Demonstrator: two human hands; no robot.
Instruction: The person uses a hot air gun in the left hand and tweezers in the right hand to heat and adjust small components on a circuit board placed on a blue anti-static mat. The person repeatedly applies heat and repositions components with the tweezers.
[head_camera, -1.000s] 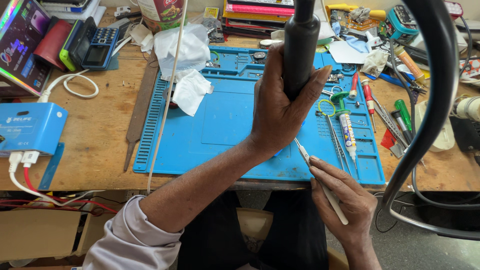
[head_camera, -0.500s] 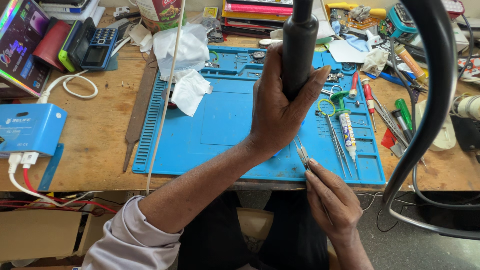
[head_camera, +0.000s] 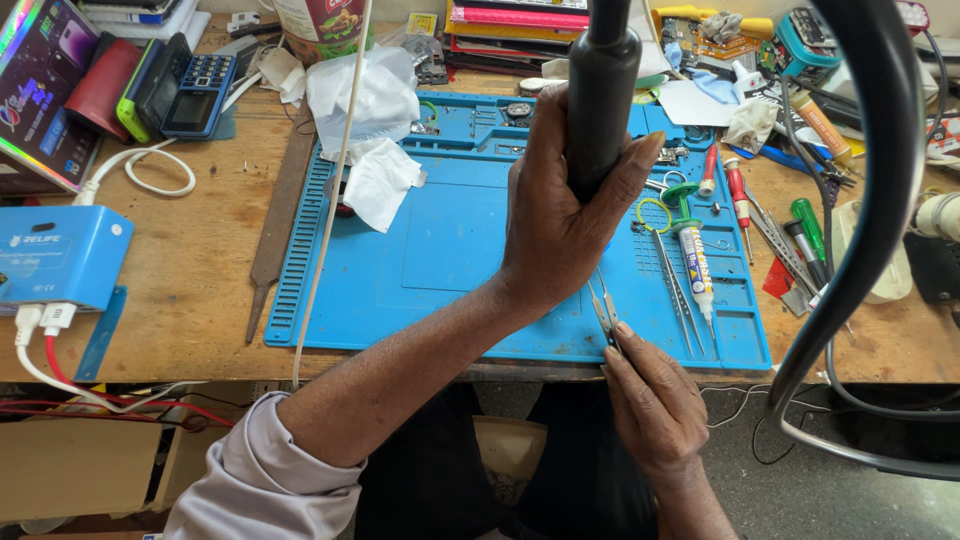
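My left hand (head_camera: 560, 215) is wrapped around a thick black cylindrical handle (head_camera: 600, 95) that stands upright over the blue work mat (head_camera: 450, 250). My right hand (head_camera: 650, 405) sits at the mat's near edge, its fingers pinched on metal tweezers (head_camera: 603, 308) whose tips point away from me, just under the left palm. A second pair of tweezers (head_camera: 672, 285) and a white glue tube (head_camera: 697, 265) lie on the mat just right of the hands.
White tissues (head_camera: 370, 120) lie at the mat's far left. A blue box with cables (head_camera: 60, 255), a keypad phone (head_camera: 195, 95) and a metal file (head_camera: 280, 220) sit on the wooden bench to the left. Screwdrivers (head_camera: 740, 200) and clutter fill the right; a black hose (head_camera: 870, 200) curves there.
My right hand has moved up to the mat's near edge and turned the tweezers from slanting to pointing away from me. My left hand has kept its grip on the black handle.
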